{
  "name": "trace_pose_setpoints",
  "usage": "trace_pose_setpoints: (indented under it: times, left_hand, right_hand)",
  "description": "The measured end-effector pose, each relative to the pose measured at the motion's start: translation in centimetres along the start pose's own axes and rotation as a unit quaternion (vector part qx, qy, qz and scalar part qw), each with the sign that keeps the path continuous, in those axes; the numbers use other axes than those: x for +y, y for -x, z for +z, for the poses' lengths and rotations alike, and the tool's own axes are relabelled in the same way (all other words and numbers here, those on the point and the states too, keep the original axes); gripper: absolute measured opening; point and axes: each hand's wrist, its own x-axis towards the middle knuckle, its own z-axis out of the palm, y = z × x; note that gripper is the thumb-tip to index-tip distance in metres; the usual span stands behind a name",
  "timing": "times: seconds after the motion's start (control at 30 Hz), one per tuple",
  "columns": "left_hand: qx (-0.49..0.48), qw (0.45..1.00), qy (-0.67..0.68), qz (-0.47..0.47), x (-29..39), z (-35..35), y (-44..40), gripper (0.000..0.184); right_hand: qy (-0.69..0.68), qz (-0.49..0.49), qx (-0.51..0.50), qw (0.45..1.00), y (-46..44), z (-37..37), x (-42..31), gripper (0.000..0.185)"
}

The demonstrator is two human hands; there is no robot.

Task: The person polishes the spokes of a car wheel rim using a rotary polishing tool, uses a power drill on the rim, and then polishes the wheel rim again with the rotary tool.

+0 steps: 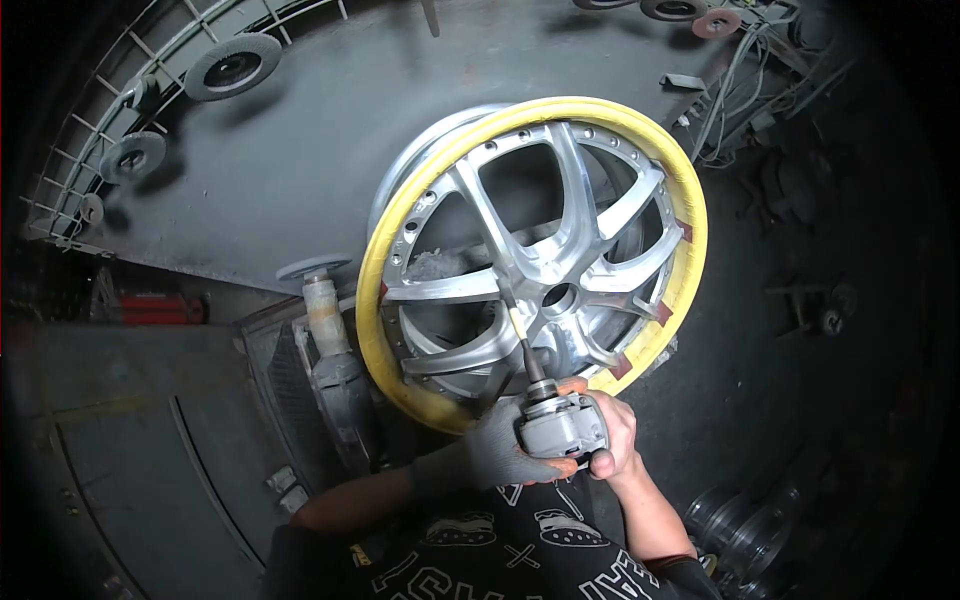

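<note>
A silver alloy wheel rim (575, 235) with yellow tape (372, 300) round its outer lip stands tilted in front of me. Both my hands are wrapped round a grey die grinder (560, 432), whose narrow shaft (524, 350) points up at the wheel. Its tip meets or nearly meets the base of a spoke beside the hub; exact contact is hard to tell. My left hand (497, 445), in a grey glove with orange patches, grips the tool's left side. My right hand (618, 435), bare, closes on its right side. Dark red pieces (664, 314) sit at several spoke ends.
Left of the wheel, another power tool (340, 385) stands with a disc (313, 268) on top. Abrasive discs (233, 67) hang along a wire rack (100, 120) at upper left. Cables (745, 90) tangle at upper right. Shiny round parts (740, 525) lie at lower right.
</note>
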Motion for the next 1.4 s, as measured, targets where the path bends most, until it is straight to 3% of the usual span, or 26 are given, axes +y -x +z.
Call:
trace_pose_setpoints:
  times: [0.13,0.2,0.23,0.33,0.4,0.47,0.5,0.57,0.7,0.8,0.93,1.07,1.13,1.23,1.33,1.4]
  left_hand:
    - [-0.005,0.998,0.018,-0.058,0.3,-0.6,1.2,0.080]
    - [0.039,0.999,0.011,-0.036,-0.1,-0.8,2.2,0.048]
    - [0.070,0.994,0.009,0.079,-1.0,-0.5,2.3,0.054]
    - [0.053,0.995,0.080,0.005,-0.5,-0.8,3.5,0.058]
    - [0.060,0.996,0.071,0.007,0.4,-0.7,3.3,0.055]
    - [0.017,1.000,0.010,0.011,0.9,-0.8,2.4,0.080]
    - [0.017,1.000,0.012,0.013,0.7,-0.7,1.9,0.080]
    - [0.003,1.000,0.005,-0.002,0.2,-0.6,0.9,0.062]
    - [-0.033,0.999,-0.005,-0.034,-0.5,-0.9,-0.1,0.046]
    - [-0.005,1.000,-0.006,0.009,-1.7,-0.9,0.4,0.041]
    - [0.037,0.999,-0.024,0.016,-1.8,-0.9,2.1,0.050]
    - [0.110,0.983,-0.001,0.143,-2.1,-1.0,2.5,0.055]
    - [0.027,0.998,-0.057,0.006,-1.8,-1.6,2.7,0.068]
    - [-0.004,0.999,-0.001,-0.032,0.5,-1.2,1.8,0.060]
    - [0.007,0.998,0.057,0.019,1.4,-0.3,1.0,0.045]
    - [-0.031,0.999,0.026,-0.017,0.8,-0.8,0.8,0.055]
  right_hand:
    - [-0.016,-0.044,0.019,0.999,0.5,1.7,0.8,0.106]
    - [-0.022,-0.078,0.022,0.996,0.2,2.7,0.9,0.106]
    - [-0.025,-0.081,0.015,0.996,0.1,3.1,0.6,0.106]
    - [-0.033,-0.077,0.007,0.996,-0.4,3.3,-0.3,0.106]
    - [-0.031,-0.070,0.008,0.997,-0.5,3.0,-0.5,0.106]
    - [-0.018,-0.074,0.016,0.997,-0.4,2.2,-0.5,0.107]
    - [-0.003,-0.055,0.015,0.998,-0.2,1.8,-0.3,0.111]
    - [0.008,-0.019,0.009,1.000,0.1,1.1,-0.2,0.115]
    - [-0.015,-0.035,0.036,0.999,0.5,1.6,1.5,0.112]
    - [-0.012,-0.075,0.039,0.996,0.7,2.5,2.6,0.112]
    - [-0.012,-0.100,0.017,0.995,0.5,3.8,2.2,0.110]
    - [-0.024,-0.100,0.020,0.994,0.0,4.0,1.5,0.109]
    - [-0.017,-0.107,0.021,0.994,0.0,3.5,1.1,0.108]
    - [-0.004,-0.068,0.021,0.997,0.3,1.9,0.6,0.107]
    - [0.007,-0.008,0.010,1.000,0.1,0.8,-1.0,0.109]
    - [0.010,-0.007,0.005,1.000,-0.1,0.4,-1.7,0.105]
